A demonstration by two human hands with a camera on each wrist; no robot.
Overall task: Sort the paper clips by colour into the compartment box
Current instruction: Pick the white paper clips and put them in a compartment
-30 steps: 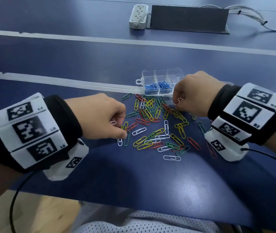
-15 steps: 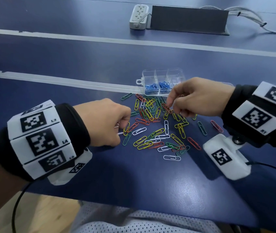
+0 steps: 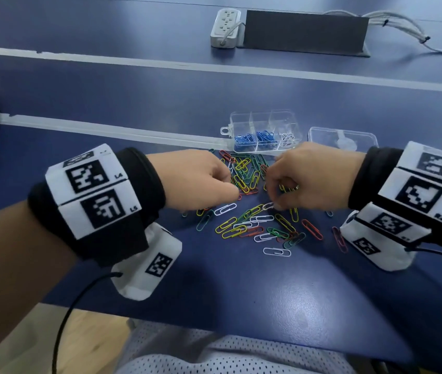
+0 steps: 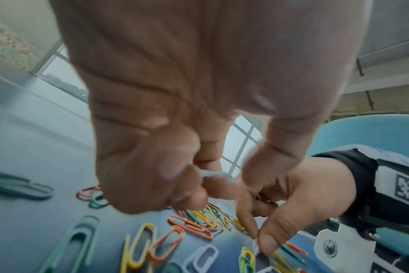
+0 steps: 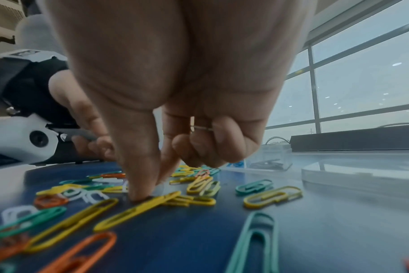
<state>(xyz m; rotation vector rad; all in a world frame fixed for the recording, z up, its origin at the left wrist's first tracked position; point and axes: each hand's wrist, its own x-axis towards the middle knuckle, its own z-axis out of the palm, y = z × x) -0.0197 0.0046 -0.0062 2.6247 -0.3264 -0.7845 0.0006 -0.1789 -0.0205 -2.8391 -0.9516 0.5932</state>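
A pile of coloured paper clips [image 3: 252, 211] lies on the blue table. Behind it stands the clear compartment box [image 3: 281, 117], with blue clips [image 3: 257, 137] in two front cells and white ones [image 3: 287, 137] in the third. My left hand [image 3: 234, 191] hovers over the pile's left part, its curled fingers holding a pale clip [image 4: 213, 175]. My right hand [image 3: 275, 205] has thumb and forefinger down on the table, pinching the end of a white clip [image 3: 267, 205]. Its other fingers curl round another white clip [image 5: 202, 127].
The box's clear lid [image 3: 342, 137] lies right of the box. A white power strip [image 3: 225, 28] and a dark grey panel [image 3: 303, 32] with cables sit at the far side. The table's near edge [image 3: 214, 317] runs close to my lap.
My right hand has come back from the box and dropped onto the middle of the pile, pinching a white clip. My left hand has shifted right and farther into the pile.
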